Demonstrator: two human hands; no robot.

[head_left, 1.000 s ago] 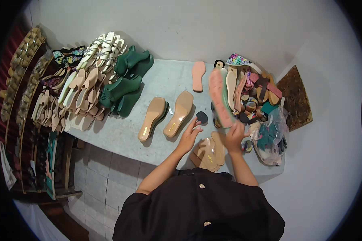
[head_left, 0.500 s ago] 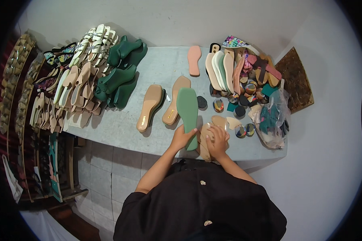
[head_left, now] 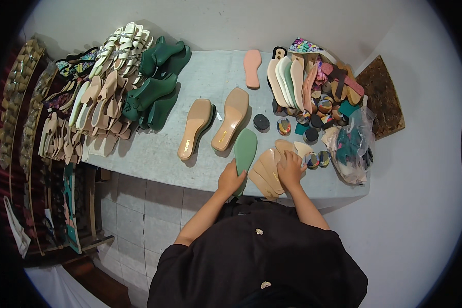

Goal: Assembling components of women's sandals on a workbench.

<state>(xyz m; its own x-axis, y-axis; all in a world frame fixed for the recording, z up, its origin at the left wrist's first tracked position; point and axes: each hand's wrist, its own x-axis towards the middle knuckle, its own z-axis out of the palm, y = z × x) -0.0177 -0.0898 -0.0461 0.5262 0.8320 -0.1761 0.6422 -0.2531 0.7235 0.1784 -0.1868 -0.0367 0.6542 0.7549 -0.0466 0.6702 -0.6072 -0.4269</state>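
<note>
My left hand (head_left: 232,178) is closed around the lower part of a green shoe sole (head_left: 246,146), holding it tilted over the table's near edge. To its right, several tan insoles (head_left: 266,168) lie fanned out and overlapping. My right hand (head_left: 291,169) rests over the right side of that fan, fingers apart and bent down onto the insoles. Beyond the left hand stand two tan-topped platform soles (head_left: 195,126) with dark sides. A black round heel piece (head_left: 261,122) and multicoloured heel pieces (head_left: 284,126) sit beyond the insoles.
A pink insole (head_left: 252,69) lies at the back. Upright soles (head_left: 285,82), loose parts and a clear plastic bag (head_left: 351,146) crowd the right. Green clogs (head_left: 159,95) and piled pale sandals (head_left: 105,97) fill the left. A brown board (head_left: 382,97) leans on the wall.
The green sole has come down toward me and tilted, uncovering more of the tan platform sole behind. The tan insoles have spread into a wider fan, and my right hand has shifted right.
</note>
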